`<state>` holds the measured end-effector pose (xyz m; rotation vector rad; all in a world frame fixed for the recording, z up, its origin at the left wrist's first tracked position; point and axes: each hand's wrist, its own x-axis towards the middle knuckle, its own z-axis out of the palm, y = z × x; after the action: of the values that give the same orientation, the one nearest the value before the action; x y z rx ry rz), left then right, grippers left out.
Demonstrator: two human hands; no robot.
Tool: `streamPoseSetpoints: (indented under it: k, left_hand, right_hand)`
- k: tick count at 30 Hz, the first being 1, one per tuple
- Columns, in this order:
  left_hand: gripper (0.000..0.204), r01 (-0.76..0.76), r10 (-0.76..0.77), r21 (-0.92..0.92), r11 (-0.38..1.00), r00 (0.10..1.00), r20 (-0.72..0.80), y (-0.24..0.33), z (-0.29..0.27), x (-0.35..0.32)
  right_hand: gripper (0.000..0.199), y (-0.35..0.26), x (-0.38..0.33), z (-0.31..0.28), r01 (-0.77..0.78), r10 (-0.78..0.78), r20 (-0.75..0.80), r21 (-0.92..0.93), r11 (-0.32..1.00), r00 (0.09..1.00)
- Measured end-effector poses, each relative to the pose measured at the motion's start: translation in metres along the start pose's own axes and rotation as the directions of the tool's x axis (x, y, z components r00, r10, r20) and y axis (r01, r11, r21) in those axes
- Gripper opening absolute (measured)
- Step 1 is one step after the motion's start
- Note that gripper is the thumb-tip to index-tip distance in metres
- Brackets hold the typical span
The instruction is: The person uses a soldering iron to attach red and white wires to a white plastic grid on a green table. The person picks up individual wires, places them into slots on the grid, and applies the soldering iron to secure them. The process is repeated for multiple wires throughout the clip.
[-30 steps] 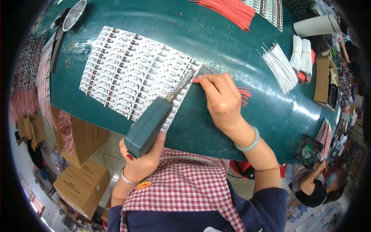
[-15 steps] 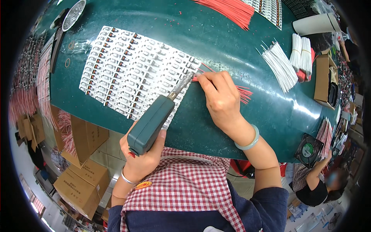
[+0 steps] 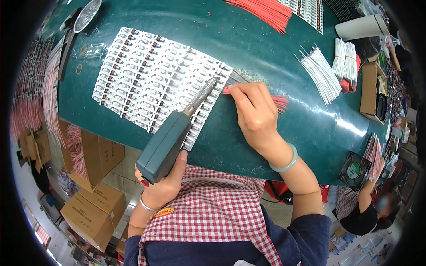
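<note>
A dark green soldering gun (image 3: pixel 163 147) is gripped in my left hand (image 3: pixel 164 188), its metal tip pointing up and to the right over the right part of a white panel of small circuit boards (image 3: pixel 133 84). Several columns of small parts cover that panel, which lies on the table. Just beyond the panel's right edge, my right hand (image 3: pixel 257 115) is closed in a pinch on thin red wires (image 3: pixel 280 102). Their ends point at the edge boards, and a red wire or two reach the panel's edge. The soldering tip is a short way left of my right fingertips.
A bundle of red wires (image 3: pixel 262 13) lies at the far side, white wires (image 3: pixel 321 75) to the right. A metal dish (image 3: pixel 86 17) stands far left. An open cardboard box (image 3: pixel 372 93) and a small black fan (image 3: pixel 355 170) are at right, near a co-worker (image 3: pixel 359 213).
The soldering gun has drawn back toward the left and nearer me, its tip now away from the wire ends. The panel has shifted slightly. My right hand has barely moved.
</note>
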<state>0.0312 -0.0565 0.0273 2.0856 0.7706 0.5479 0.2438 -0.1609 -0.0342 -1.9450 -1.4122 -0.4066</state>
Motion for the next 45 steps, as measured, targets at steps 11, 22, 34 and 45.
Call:
streamPoseSetpoints:
  k: [11,22,34,45]
  left_hand:
    - [0.015,0.086,-0.080,-0.156,0.984,0.996,0.043,-0.005,0.003,-0.003]
    - [0.015,0.036,-0.027,-0.106,0.994,0.996,0.083,0.000,0.002,0.003]
    - [0.021,0.198,-0.198,-0.135,0.971,0.980,0.014,-0.004,-0.006,-0.016]
    - [0.017,0.061,-0.059,-0.082,0.995,0.998,0.022,-0.012,-0.006,-0.018]
  right_hand:
    - [0.027,-0.005,-0.004,0.000,-0.016,0.017,0.047,-0.018,1.000,0.999]
    - [0.028,-0.008,-0.002,0.000,-0.049,0.048,0.041,0.015,0.999,0.998]
    - [0.027,-0.005,-0.004,0.003,-0.002,0.003,0.037,-0.031,1.000,0.999]
    - [0.028,-0.016,-0.012,0.001,-0.007,0.006,0.004,0.017,1.000,1.000]
